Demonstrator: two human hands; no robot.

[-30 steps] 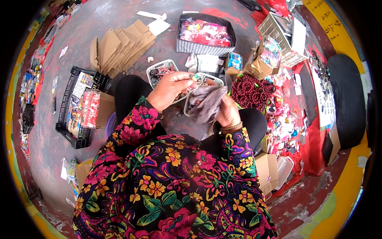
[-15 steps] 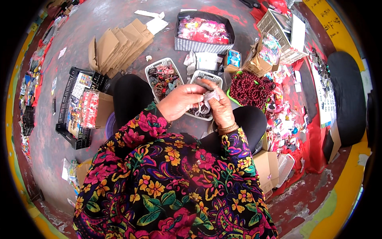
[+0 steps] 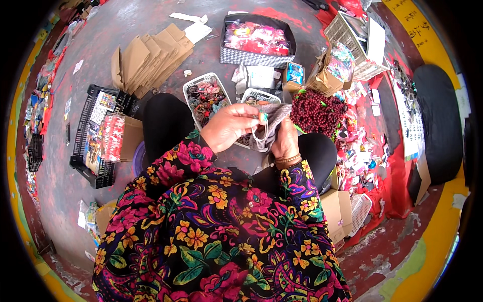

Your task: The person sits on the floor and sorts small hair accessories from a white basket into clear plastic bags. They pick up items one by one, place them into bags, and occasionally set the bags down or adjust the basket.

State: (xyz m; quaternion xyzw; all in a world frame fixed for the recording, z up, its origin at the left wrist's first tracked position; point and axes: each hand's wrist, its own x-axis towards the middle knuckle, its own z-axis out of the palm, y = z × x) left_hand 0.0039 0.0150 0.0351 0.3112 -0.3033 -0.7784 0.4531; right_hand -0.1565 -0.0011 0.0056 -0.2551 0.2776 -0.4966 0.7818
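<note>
Between my two hands is a greyish-mauve knitted fabric piece (image 3: pixel 272 121) with a pale cord loop hanging from it; its exact kind I cannot make out. My left hand (image 3: pixel 229 127) pinches the near left side of it, thumb against fingers, and a small green bit shows at the fingertips. From the right, my right hand (image 3: pixel 286 142) holds the fabric, its fingers mostly hidden behind it. Below and behind the hands stands a small white basket (image 3: pixel 261 94), partly covered by them. A second white basket (image 3: pixel 225 83) at its left holds dark and coloured hair-tie-like pieces.
Dark red berry-like beads (image 3: pixel 318 111) fill a green tray at right. Farther off stand a patterned bin (image 3: pixel 256 60) of pink packets and an open carton (image 3: pixel 327 83). Flattened cardboard (image 3: pixel 146 60) and a black crate (image 3: pixel 80 136) lie left. Small goods cover red cloth (image 3: pixel 397 189).
The fabric piece, bunched small before, now spreads wider and stands up between my hands. My right hand has turned, with its fingers going behind the fabric.
</note>
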